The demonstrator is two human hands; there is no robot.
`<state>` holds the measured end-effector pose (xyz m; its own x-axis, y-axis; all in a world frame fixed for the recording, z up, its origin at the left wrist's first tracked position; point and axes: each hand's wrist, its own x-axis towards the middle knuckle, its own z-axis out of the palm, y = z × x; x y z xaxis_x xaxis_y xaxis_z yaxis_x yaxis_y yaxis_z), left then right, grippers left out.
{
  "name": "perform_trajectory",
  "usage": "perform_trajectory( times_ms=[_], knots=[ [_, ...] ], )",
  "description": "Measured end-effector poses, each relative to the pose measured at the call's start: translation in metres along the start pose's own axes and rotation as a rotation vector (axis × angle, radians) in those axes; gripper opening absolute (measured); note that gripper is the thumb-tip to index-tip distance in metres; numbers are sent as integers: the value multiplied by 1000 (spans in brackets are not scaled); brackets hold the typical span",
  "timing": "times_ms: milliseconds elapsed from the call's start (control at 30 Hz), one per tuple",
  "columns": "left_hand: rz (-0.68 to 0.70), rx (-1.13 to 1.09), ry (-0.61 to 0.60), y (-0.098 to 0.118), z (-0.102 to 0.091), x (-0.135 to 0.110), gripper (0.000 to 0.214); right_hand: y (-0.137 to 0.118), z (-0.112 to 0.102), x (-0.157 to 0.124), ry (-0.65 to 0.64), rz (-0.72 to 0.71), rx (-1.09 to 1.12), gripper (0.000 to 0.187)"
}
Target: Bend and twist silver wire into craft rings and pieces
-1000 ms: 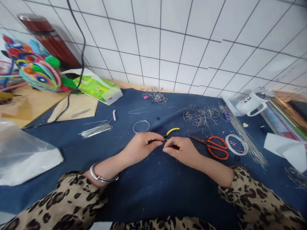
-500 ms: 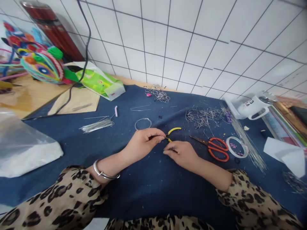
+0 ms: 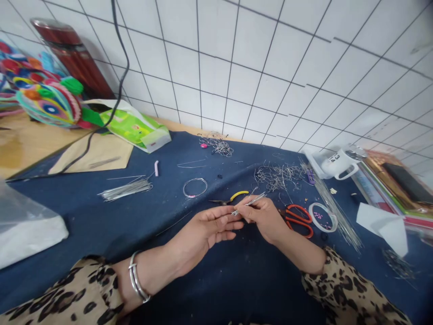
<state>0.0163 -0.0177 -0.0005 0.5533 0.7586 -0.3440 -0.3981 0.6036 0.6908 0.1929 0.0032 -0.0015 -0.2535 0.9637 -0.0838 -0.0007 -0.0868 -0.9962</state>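
My right hand [image 3: 269, 219] is closed, with a short bundle of thin metal wires [image 3: 251, 204] pinched between thumb and fingers. Palm upward, my left hand [image 3: 204, 230] reaches in beside it with its fingers apart. Its index fingertip is at the lower end of the bundle; whether it touches is hard to tell. Just behind both hands lie yellow-handled pliers [image 3: 239, 195], partly covered by my right hand. Red-handled scissors [image 3: 298, 219] rest right of my right hand, their blades hidden. Beyond my left hand is a coil of wire [image 3: 195, 188].
A bundle of straight wires [image 3: 126, 188] lies left, long wires [image 3: 338, 216] right. Tangled wire [image 3: 277, 176] sits behind the scissors. A round dish [image 3: 323, 217] holds small pink pieces. A white mug [image 3: 341, 163] stands back right, a plastic bag [image 3: 30, 230] at left.
My left hand has left the pliers, which now lie on the cloth, and turned palm up. The wire bundle now shows in my right hand, which has risen slightly. The view has shifted.
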Motion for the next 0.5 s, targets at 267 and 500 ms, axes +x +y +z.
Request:
perform_trajectory(
  times_ms=[267,500],
  knots=[
    [3,-16,-11,-1,2,-2,34,-2,-3,1,-21,-104,-291,15],
    [-15,42,-5,-3,-1,-1,37,-2,-2,1,-48,-140,-432,14]
  ],
)
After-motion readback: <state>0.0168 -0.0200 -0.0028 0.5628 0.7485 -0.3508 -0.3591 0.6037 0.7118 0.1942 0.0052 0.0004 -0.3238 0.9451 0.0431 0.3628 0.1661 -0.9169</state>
